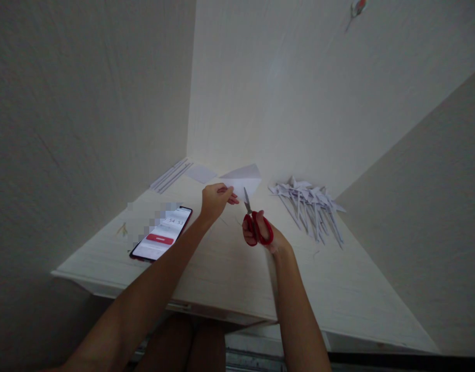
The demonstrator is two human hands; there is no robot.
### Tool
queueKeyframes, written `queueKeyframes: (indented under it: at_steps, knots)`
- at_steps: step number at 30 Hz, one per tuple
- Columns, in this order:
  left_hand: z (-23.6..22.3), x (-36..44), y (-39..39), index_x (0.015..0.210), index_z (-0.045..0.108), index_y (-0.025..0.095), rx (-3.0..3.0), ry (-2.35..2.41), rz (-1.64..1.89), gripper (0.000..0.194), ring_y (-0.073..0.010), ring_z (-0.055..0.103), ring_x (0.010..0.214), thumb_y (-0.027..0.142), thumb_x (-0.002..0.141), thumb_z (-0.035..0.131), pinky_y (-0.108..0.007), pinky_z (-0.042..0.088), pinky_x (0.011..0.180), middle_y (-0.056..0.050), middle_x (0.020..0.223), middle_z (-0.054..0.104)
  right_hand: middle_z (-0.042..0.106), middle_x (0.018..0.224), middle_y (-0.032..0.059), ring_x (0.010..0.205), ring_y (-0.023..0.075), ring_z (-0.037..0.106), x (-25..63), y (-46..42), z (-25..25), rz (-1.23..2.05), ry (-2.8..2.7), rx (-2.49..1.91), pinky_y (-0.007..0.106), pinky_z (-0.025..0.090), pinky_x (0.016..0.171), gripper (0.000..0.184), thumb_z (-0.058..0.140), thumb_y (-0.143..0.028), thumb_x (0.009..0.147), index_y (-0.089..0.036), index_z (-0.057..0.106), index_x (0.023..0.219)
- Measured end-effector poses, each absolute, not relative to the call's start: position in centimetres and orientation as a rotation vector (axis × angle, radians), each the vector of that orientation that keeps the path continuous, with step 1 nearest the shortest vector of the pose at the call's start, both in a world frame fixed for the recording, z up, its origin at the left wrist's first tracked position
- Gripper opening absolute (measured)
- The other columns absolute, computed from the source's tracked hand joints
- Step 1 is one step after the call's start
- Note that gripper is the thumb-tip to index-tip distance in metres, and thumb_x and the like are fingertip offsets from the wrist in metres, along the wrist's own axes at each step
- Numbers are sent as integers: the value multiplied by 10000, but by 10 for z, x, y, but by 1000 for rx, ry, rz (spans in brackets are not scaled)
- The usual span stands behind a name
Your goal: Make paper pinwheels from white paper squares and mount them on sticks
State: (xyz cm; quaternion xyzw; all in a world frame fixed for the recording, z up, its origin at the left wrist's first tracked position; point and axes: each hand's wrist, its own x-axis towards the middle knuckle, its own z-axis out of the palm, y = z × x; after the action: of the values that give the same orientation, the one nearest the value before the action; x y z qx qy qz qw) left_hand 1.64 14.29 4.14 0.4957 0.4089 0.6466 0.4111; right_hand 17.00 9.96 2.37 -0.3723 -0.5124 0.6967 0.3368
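Note:
My left hand pinches the lower left edge of a folded sheet of white paper. The sheet has a crease, and its top part stands up toward the wall. My right hand has its thumb and fingers through the red handles of a pair of scissors. The scissor blades point up and away, close to the paper's lower edge. Whether the blades touch the paper I cannot tell.
A lit phone lies left of my left forearm. Behind it are rolled paper sticks and a flat paper piece. On the right is a heap of folded paper shapes on sticks. Walls close in the white table.

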Motion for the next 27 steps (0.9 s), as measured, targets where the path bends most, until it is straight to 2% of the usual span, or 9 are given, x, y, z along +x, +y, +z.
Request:
queueKeyframes:
  at_steps: [10,18,27]
  knots:
    - [40,16,144,520,507,129,1265,1028,1623,216,-133,606,429,247,696,553,-212,483,416,-60,537,637,391,438,-57,346,48,307,169,97,30,1763,-1372,-953,183,199,328,607,403,-773,627,-167,448,626]
    - [40,16,144,528,511,122,1280,1026,1603,215,-126,604,428,248,698,546,-207,483,418,-57,536,636,398,369,-55,283,57,345,171,100,27,1694,-1494,-979,192,241,305,648,297,-787,661,-161,452,591]
    - [40,16,144,526,518,117,1288,1032,1614,223,-129,607,432,255,699,551,-209,487,421,-61,540,638,363,336,-69,248,49,317,173,100,26,1630,-1529,-1022,175,210,274,645,287,-777,678,-162,450,568]
